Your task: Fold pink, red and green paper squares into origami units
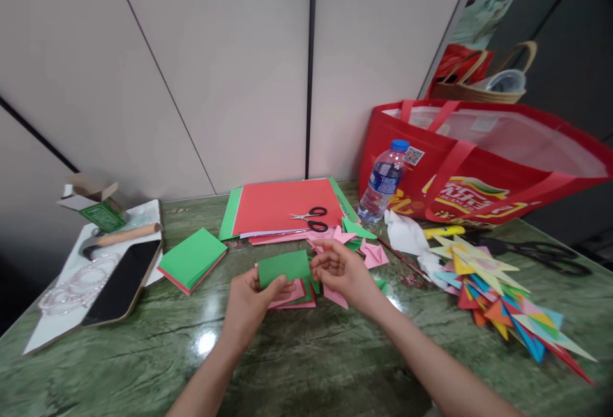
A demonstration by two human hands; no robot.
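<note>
A folded piece of green paper [284, 268] is pinched in my left hand [251, 299], the thumb lying across its front. My right hand [345, 274] has its fingers curled at the paper's right edge, with thumb and fingertips against it. Below the held paper, pink and green paper pieces [299, 304] lie on the table, partly covered by my left hand. Just beyond my right hand are several folded pink pieces [373, 253] and a folded green piece [358, 229].
Scissors [309, 218] rest on red paper sheets [282, 203] at the back. To the left are a green paper stack [194, 256], a phone [125, 283] and a small box [103, 206]. A bottle [383, 181], red bag [479, 168] and colourful folded papers [502, 295] occupy the right.
</note>
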